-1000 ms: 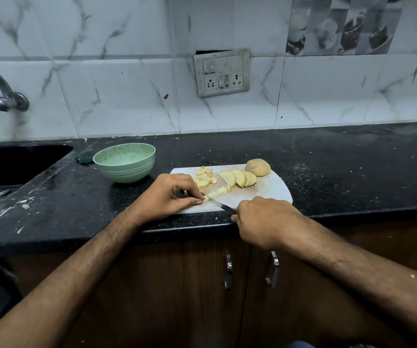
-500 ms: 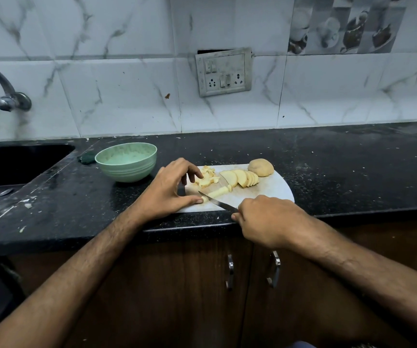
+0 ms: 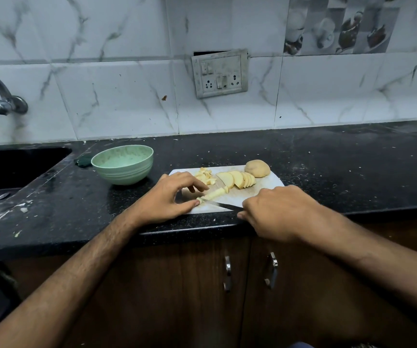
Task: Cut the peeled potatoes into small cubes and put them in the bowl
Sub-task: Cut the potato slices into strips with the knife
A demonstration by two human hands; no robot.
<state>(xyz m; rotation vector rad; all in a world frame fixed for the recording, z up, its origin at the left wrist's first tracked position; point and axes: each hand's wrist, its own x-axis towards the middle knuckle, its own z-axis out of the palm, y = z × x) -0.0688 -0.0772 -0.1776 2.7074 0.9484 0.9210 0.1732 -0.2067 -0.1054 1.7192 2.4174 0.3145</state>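
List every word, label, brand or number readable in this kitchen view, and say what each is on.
None can be read.
Switchboard: switches and sockets only, no legible marking.
Picture tile: cups pictured, no lettering.
Green bowl, cutting board, knife: no print visible.

left hand (image 3: 169, 197): fingertips pinching the potato strip (image 3: 213, 194)
right hand (image 3: 275, 212): gripping the knife (image 3: 218, 204), blade tip beside the left thumb
cubes (image 3: 206, 177): just beyond the left fingers
bowl (image 3: 122, 164): empty

The black counter (image 3: 302, 156) is carrying a white board (image 3: 267, 187), with a green bowl (image 3: 122, 165) sitting just left of the board.
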